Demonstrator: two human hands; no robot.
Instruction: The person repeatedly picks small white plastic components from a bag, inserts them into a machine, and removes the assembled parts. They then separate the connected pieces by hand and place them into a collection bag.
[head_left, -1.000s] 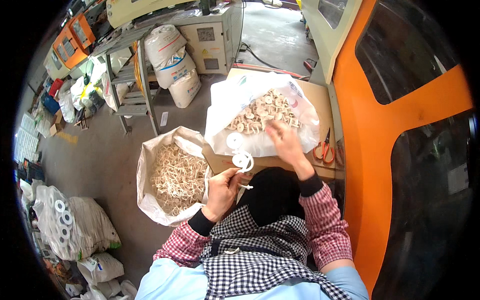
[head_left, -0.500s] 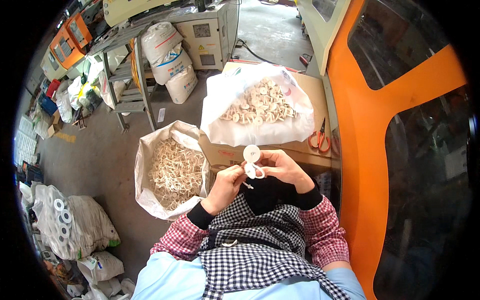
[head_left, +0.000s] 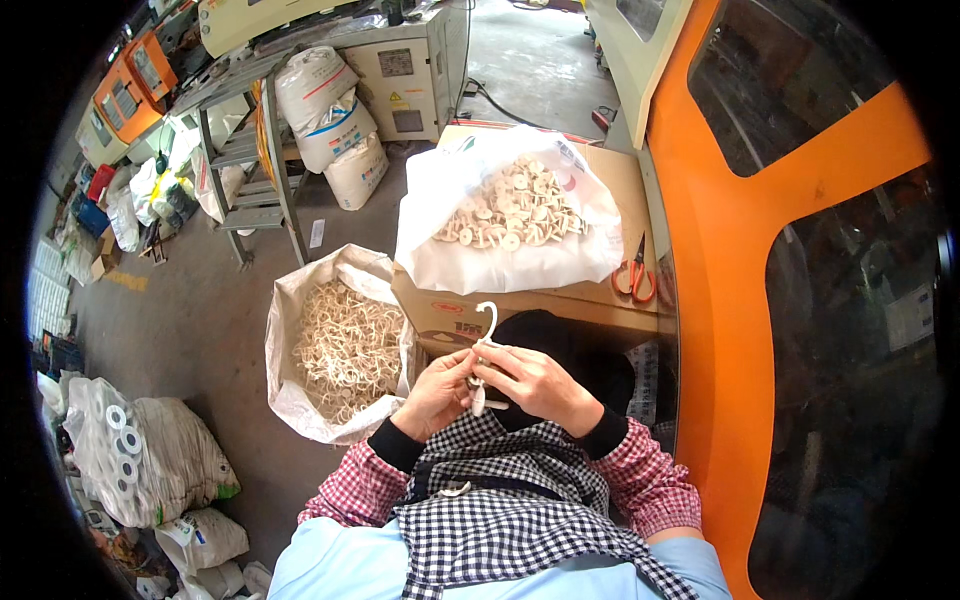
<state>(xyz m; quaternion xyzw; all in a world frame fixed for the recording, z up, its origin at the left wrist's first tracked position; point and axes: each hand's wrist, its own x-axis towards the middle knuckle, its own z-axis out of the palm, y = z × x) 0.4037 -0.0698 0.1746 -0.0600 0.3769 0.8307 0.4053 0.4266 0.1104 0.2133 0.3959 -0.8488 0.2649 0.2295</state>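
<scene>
A small white plastic hook [head_left: 488, 312] stands up from between my fingers, its curved end above them. Both hands are closed around it in front of my lap: my left hand [head_left: 432, 393] pinches from the left, and my right hand [head_left: 545, 388] wraps over it from the right. Below the fingers a pale stemmed piece [head_left: 479, 401] sticks out, tilted down; how it joins the hook is hidden. At my left sits a white sack of similar hooks [head_left: 345, 350]. Ahead, an open white bag [head_left: 440, 262] holds many disc-headed, stemmed pieces [head_left: 515, 205].
Under the bag is a cardboard box [head_left: 590, 305], with red-handled scissors [head_left: 635, 280] lying on it. An orange machine frame [head_left: 730, 300] rises close on my right. Metal steps [head_left: 255, 215] and stacked white sacks [head_left: 330, 130] stand at the far left, bagged white rings [head_left: 125, 440] at the near left.
My hands have drawn closer together and slightly lower. The hook has turned, its curved end now upward. The round disc that faced up above the fingers no longer shows there.
</scene>
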